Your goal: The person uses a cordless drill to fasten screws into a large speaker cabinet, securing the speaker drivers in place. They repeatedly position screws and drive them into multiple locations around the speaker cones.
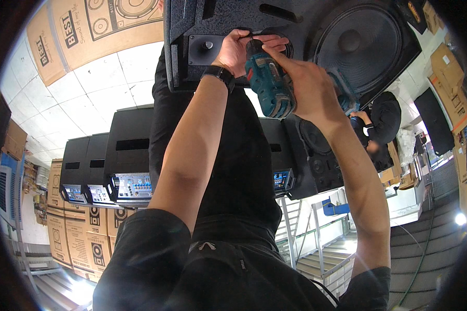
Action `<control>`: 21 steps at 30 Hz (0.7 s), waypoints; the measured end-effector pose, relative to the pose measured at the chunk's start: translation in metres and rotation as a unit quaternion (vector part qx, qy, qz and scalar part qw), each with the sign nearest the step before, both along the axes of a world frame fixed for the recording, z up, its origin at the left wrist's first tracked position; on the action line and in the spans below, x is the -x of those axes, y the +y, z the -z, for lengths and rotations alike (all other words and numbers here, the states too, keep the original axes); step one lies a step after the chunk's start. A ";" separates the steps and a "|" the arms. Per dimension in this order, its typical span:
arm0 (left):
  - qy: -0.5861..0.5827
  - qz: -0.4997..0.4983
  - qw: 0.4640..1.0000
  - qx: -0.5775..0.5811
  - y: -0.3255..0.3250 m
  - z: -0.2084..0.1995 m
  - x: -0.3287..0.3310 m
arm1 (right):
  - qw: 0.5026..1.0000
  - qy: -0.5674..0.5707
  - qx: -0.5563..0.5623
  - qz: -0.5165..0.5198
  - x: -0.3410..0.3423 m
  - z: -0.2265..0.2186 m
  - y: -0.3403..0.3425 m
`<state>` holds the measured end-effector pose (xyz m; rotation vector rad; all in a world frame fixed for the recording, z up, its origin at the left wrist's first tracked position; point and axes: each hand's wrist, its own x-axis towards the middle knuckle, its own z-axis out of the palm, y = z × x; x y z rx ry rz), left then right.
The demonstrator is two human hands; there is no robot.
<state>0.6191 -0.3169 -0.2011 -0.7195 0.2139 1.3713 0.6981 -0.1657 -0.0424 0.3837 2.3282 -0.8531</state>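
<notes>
My right hand [316, 90] is wrapped round the grip of a teal and black cordless drill [270, 85]. The drill's dark chuck end points at a black speaker cabinet [233, 13] and lies over the fingers of my left hand [236, 52]. That left hand is palm up with its fingers stretched out beside the chuck; whether anything small rests on them, I cannot tell. The cabinet has a small square horn [205, 49] left of my left hand and a large round woofer [360, 44] to the right. The drill's tip and any screw there are hidden.
Black speakers with control panels [132, 186] stand at the left, near stacked printed cartons [78, 238]. A large carton [96, 31] lies at upper left. Another speaker [316, 137] is behind the drill. At right, a person in black [386, 116] bends over. Metal stairs [321, 254] show below.
</notes>
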 end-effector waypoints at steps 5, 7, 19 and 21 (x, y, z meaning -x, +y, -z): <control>-0.133 -0.122 0.973 -0.142 0.003 -0.005 0.006 | 0.999 -0.043 0.013 0.021 0.002 -0.002 -0.004; 0.142 0.067 0.977 0.145 0.004 -0.013 0.003 | 0.999 -0.040 0.007 0.001 0.004 -0.002 -0.002; -0.212 -0.190 0.929 -0.235 -0.002 0.009 -0.002 | 0.992 -0.071 -0.028 -0.099 0.016 -0.004 0.010; -0.283 -0.242 0.871 -0.320 -0.004 0.021 -0.006 | 0.993 -0.050 -0.023 -0.108 0.019 -0.003 0.014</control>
